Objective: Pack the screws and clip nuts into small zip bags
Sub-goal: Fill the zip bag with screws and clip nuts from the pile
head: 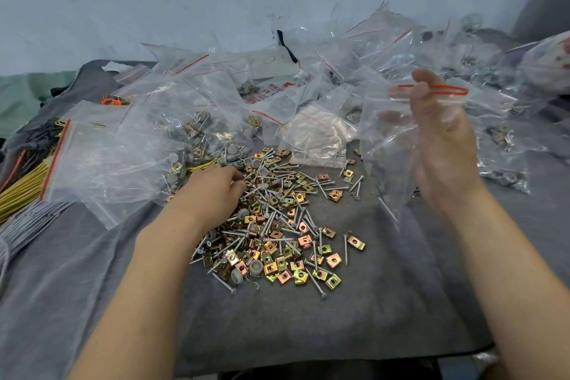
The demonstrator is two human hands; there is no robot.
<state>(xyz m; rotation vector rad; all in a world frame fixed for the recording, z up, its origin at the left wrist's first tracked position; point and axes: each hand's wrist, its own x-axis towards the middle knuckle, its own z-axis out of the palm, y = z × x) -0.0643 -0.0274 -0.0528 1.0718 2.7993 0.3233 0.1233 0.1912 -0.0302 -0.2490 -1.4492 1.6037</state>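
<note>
Grey cloth [339, 318] | left grip [212, 187] curled on screws [271, 239], hold unclear | right grip [441, 139] pinches raised zip bag [385, 148] mouth

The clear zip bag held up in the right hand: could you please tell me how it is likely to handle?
Probably floppy: the zip bag hangs limp and creased below the right hand that pinches its red-striped mouth. Likely very light, as the thin film is see-through and looks nearly empty. The glossy plastic may slip between fingers.

Glossy plastic bags [197, 95], matt cloth [308, 333]
</note>
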